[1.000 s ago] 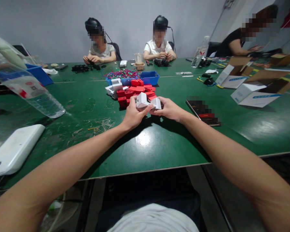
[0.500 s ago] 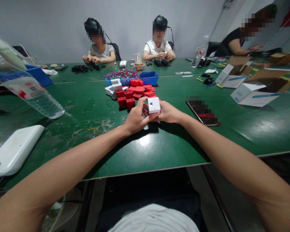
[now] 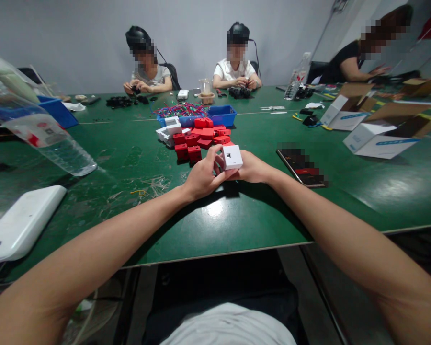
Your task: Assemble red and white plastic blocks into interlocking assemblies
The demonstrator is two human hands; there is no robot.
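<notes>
A small white box-shaped housing (image 3: 232, 158) with a square hole in its face is held above the table's near side. My left hand (image 3: 204, 175) grips it from the left, thumb and fingers closed around its edge. From the right, my right hand (image 3: 253, 167) closes on the same housing, most of its fingers hidden behind it. Just beyond my hands lies a pile of red housings (image 3: 192, 140), with several white housings (image 3: 170, 129) at its left. Behind them sits a blue bin (image 3: 221, 116) holding a tangle of coloured wires (image 3: 179, 110).
A phone (image 3: 301, 167) lies right of my hands, with opened white cartons (image 3: 380, 141) beyond. At left are a tilted plastic bottle (image 3: 57, 143) and a white device (image 3: 25, 223). Two people sit across the green table (image 3: 129, 143); another person works at far right.
The white housing has shifted slightly to the right and turned a little in my fingers. Both hands keep hold of it, nearly in place.
</notes>
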